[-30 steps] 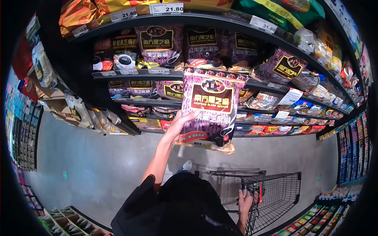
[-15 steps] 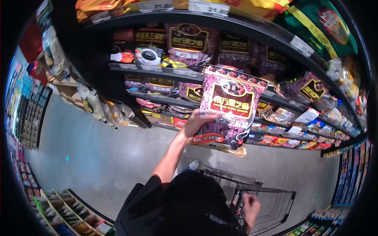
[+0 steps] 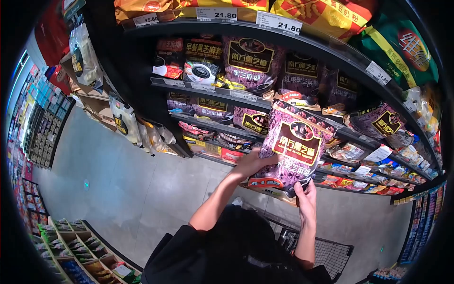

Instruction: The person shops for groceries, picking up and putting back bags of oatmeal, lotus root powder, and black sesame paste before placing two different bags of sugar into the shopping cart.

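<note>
A purple bag of black sesame powder (image 3: pixel 295 149) is held up in front of the shelves, its printed front toward me and slightly tilted. My left hand (image 3: pixel 255 165) grips its left edge, thumb across the front. At the lower right corner, my right hand (image 3: pixel 306 196) also holds the bag, its thumb on the front and its other fingers partly hidden behind. Similar purple bags (image 3: pixel 249 60) stand on the shelf just beyond.
Shelves of bagged goods curve ahead, with price tags (image 3: pixel 279 22) along the edges. A wire shopping cart (image 3: pixel 333 255) stands at my lower right. Slanted produce-style bins (image 3: pixel 80 246) are at lower left, and grey floor (image 3: pixel 127 180) stretches between.
My right hand has risen from beside the cart and taken hold of the bag's lower right corner. In the view, the bag has shifted right and slightly down, still in my left hand.
</note>
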Demonstrator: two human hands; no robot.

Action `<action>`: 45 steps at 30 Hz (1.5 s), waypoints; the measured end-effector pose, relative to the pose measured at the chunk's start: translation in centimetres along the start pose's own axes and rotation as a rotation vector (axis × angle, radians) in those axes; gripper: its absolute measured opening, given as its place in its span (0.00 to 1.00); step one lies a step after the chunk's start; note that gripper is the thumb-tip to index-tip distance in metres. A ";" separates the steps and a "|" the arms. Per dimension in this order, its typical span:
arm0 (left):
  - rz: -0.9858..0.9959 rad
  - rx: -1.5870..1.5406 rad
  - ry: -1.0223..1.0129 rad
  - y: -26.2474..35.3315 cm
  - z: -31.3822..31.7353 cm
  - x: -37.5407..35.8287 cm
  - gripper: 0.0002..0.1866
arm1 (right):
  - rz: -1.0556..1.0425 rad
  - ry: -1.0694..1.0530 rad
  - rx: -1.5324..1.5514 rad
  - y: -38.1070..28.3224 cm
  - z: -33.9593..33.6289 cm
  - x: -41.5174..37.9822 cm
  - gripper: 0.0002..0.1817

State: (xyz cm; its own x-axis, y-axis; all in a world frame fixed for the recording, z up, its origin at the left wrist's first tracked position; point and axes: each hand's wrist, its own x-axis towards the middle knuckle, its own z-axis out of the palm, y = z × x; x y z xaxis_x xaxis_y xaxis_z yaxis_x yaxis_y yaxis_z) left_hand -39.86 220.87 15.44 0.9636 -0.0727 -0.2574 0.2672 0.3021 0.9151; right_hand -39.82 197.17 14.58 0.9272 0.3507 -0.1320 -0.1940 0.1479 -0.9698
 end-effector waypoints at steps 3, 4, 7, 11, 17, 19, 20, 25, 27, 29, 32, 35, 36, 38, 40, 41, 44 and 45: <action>0.030 -0.073 0.000 0.0 -0.7 0.4 0.31 | -0.001 0.047 -0.034 0.3 0.0 0.9 0.24; 0.081 -0.128 0.016 -0.1 -0.9 0.4 0.35 | -0.023 0.054 -0.021 0.2 0.1 1.2 0.21; 0.207 0.012 -0.008 -1.2 -2.2 0.1 0.45 | -0.026 0.109 -0.053 0.2 0.5 2.3 0.21; 0.172 0.097 0.010 -1.2 -2.2 -0.9 0.51 | 0.005 0.154 -0.060 0.5 0.7 3.0 0.20; 0.320 0.102 -0.066 -0.9 -2.3 0.8 0.47 | -0.063 0.126 -0.058 -1.1 0.8 4.1 0.19; 0.343 0.178 -0.097 0.3 -2.5 2.3 0.46 | -0.093 0.099 -0.143 -2.0 -0.1 5.1 0.19; 0.366 0.256 -0.119 1.2 -2.6 3.4 0.46 | -0.107 0.083 -0.113 -3.1 -0.2 5.7 0.18; 0.503 -0.057 -0.215 9.1 -0.1 7.7 0.35 | -0.172 0.063 -0.095 -8.9 -0.3 12.7 0.17; 0.523 0.015 -0.130 9.8 -0.3 10.9 0.32 | -0.204 0.045 -0.103 -10.1 -0.9 15.9 0.18; 0.515 0.117 -0.057 11.6 -0.2 12.3 0.33 | -0.223 0.027 -0.118 -10.7 -1.4 18.5 0.18; 0.567 0.160 -0.028 12.3 -0.7 14.8 0.31 | -0.272 0.033 -0.175 -11.9 -1.1 20.5 0.19; 0.597 0.495 0.176 11.6 -2.2 17.5 0.32 | -0.241 0.104 -0.442 -11.8 -3.1 24.0 0.18; 0.586 0.575 0.297 11.5 -2.1 17.7 0.32 | -0.381 0.176 -0.442 -11.9 -2.3 24.3 0.19; 0.551 0.650 0.336 11.0 -2.4 18.7 0.34 | -0.339 0.129 -0.714 -10.5 -4.5 27.7 0.18; 0.451 0.900 0.376 10.7 -2.2 18.5 0.36 | -0.419 0.171 -0.805 -8.7 -4.4 29.1 0.17; 0.511 0.893 0.397 10.0 -2.1 18.2 0.34 | -0.477 0.192 -0.786 -7.3 -5.2 29.4 0.18; 0.609 0.854 0.382 9.0 -2.3 17.9 0.32 | -0.474 0.172 -0.764 -6.4 -5.1 28.5 0.22; 0.642 0.818 0.351 8.6 -2.4 17.8 0.30 | -0.501 0.158 -0.739 -6.4 -4.9 28.0 0.22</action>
State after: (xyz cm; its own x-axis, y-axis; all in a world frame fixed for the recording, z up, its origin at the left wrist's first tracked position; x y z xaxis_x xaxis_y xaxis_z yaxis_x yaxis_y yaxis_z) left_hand -20.48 224.50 17.98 0.9039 0.1864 0.3849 -0.2310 -0.5447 0.8062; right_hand -11.07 201.49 16.07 0.8914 0.2662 0.3667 0.4484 -0.4010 -0.7989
